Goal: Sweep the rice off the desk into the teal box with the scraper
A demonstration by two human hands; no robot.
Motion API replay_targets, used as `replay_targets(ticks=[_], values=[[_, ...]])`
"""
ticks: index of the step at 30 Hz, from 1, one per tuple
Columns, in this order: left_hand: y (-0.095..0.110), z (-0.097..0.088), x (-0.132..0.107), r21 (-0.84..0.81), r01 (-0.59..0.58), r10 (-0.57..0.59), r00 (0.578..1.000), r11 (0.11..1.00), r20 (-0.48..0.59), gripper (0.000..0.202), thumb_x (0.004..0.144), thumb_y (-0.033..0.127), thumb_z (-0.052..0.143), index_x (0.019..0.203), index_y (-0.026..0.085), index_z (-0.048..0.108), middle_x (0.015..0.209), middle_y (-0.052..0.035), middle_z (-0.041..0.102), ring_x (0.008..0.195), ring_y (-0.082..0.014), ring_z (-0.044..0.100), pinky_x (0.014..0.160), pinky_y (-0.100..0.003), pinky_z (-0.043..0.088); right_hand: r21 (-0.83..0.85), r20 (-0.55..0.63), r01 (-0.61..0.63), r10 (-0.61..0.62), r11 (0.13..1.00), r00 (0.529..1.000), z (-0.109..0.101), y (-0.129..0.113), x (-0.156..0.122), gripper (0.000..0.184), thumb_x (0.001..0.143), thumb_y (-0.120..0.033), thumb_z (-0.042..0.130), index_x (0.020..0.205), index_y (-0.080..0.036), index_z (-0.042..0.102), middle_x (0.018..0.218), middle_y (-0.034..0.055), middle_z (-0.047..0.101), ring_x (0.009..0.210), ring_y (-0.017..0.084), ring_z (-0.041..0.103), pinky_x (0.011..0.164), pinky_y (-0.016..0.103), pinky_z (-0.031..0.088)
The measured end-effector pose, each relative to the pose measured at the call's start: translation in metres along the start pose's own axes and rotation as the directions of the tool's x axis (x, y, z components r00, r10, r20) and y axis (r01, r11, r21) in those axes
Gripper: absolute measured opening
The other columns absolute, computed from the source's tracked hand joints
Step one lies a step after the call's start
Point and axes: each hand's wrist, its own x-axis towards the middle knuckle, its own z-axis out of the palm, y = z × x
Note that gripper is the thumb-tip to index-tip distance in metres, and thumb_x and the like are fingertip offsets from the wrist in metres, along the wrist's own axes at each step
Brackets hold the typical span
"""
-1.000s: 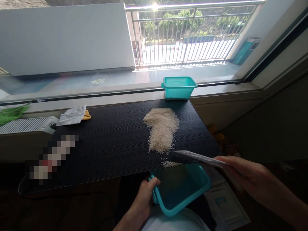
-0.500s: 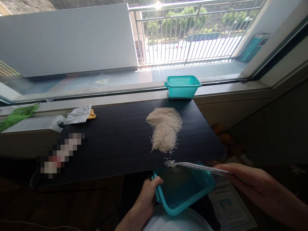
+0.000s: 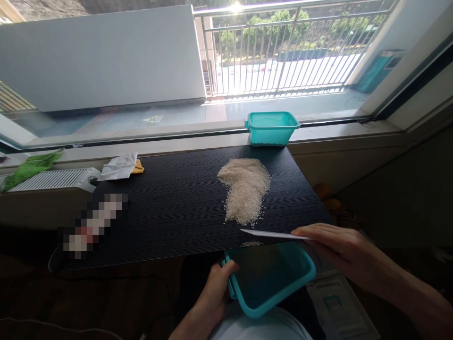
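Note:
My left hand [image 3: 220, 283] grips the left rim of a teal plastic bin [image 3: 262, 309], which is held just below the table's front edge. In my right hand [image 3: 332, 243] is a thin white card [image 3: 271, 233], its flat blade reaching left just above the tabletop. A heap of white rice [image 3: 244, 189] lies on the dark table [image 3: 170, 208], beyond the card. Between the card and the table edge sits a small strip of loose grains [image 3: 252, 243]. The inside of the bin is dark, so its contents are hard to make out.
A second teal bin [image 3: 272, 130] stands at the table's back edge by the window sill. Left lie a white cloth [image 3: 118, 166], a yellow cloth [image 3: 139, 166], a blurred-out object [image 3: 95, 226] and a green cloth [image 3: 33, 167] on the radiator [image 3: 56, 180]. A lidded box [image 3: 343, 302] is below right.
My right hand has moved the card up and back from the table edge, toward the heap. Fewer grains lie at the edge. My left hand and the bin have stayed in place.

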Motion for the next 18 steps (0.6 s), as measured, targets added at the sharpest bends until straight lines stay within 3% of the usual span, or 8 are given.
replay_targets(ticks=[4,7,11,18], values=[[-0.001,-0.001,0.001,0.024,0.006,-0.006,1.0,1.0,-0.013,0.01,0.065,0.012,0.066,0.075,0.012,0.064,0.064,-0.0022,0.063,0.057,-0.0138,0.056,0.056,-0.024,0.047,0.001,0.047,0.006,-0.006,1.0,0.999,-0.007,0.005,-0.006,0.024,0.095,-0.036,0.055,0.107,-0.029,0.075,0.102,0.0027,0.079,0.088,0.022,0.074,0.075,0.028,0.061],[0.001,-0.001,0.001,0.041,0.023,-0.022,0.999,0.999,-0.032,0.011,0.065,0.013,0.068,0.075,0.013,0.063,0.061,-0.0009,0.06,0.054,-0.0135,0.055,0.054,-0.024,0.045,-0.059,-0.12,-0.065,0.057,0.996,0.991,-0.015,0.021,-0.009,0.026,0.093,-0.039,0.056,0.107,-0.028,0.075,0.101,0.0035,0.079,0.087,0.023,0.075,0.076,0.028,0.061],[0.002,0.0,0.0,0.042,0.055,-0.053,0.998,0.998,-0.042,0.01,0.065,0.013,0.068,0.07,0.015,0.06,0.056,0.001,0.056,0.051,-0.0125,0.053,0.051,-0.023,0.043,-0.185,-0.317,-0.205,0.139,0.961,0.938,-0.019,0.04,0.001,0.032,0.092,-0.043,0.052,0.106,-0.024,0.074,0.104,0.0077,0.078,0.091,0.028,0.074,0.084,0.037,0.059],[-0.002,-0.003,0.004,0.045,0.033,-0.032,0.999,0.998,-0.029,0.015,0.063,0.018,0.072,0.071,0.014,0.06,0.058,0.0013,0.056,0.052,-0.0119,0.051,0.053,-0.024,0.043,-0.161,-0.274,-0.179,0.13,0.971,0.953,-0.011,0.033,0.004,0.031,0.091,-0.045,0.052,0.1,-0.025,0.075,0.096,0.0065,0.08,0.083,0.027,0.076,0.073,0.034,0.062]])
